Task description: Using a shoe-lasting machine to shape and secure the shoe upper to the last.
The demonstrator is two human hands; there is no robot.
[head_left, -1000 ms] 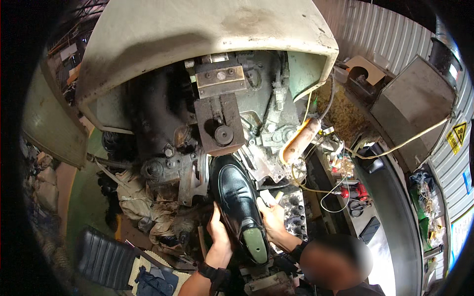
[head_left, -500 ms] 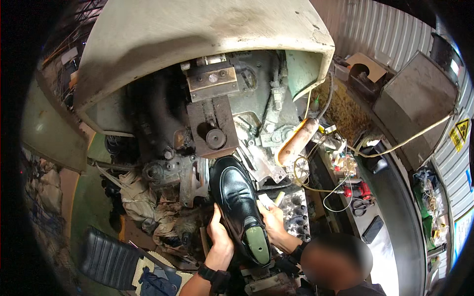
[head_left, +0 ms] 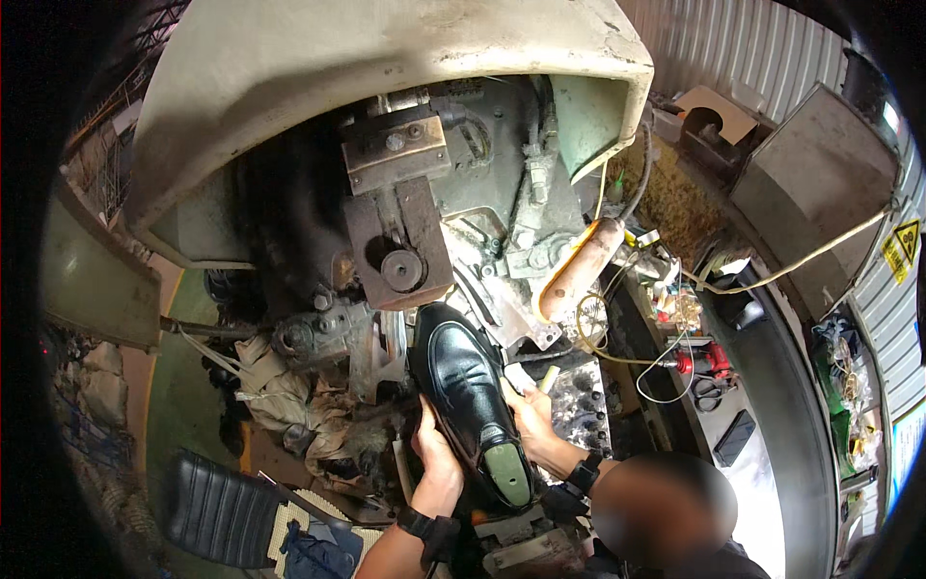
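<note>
A black leather shoe (head_left: 458, 367) is held between my two hands, its toe pointing away from me and its heel towards me. A green last (head_left: 503, 470) fills the shoe and shows at the heel opening. My left hand (head_left: 439, 452) is closed along the shoe's left side. Around its right side my right hand (head_left: 532, 425) is closed, fingers partly hidden. Just beyond the toe hangs a dark metal block (head_left: 397, 232) with a round knob, part of the machine. Whether toe and block touch, I cannot tell.
The machine's pale hood (head_left: 405, 43) arches overhead. To the right are an orange-edged lamp-like fixture (head_left: 579, 270) with cables, a red power tool (head_left: 702, 362), scissors (head_left: 709, 392) and a black phone (head_left: 735, 437). A black chair (head_left: 224, 511) stands at lower left.
My view has shifted a little. The shoe's toe now lies slightly further right of the metal block. Both hands keep the same hold on the shoe.
</note>
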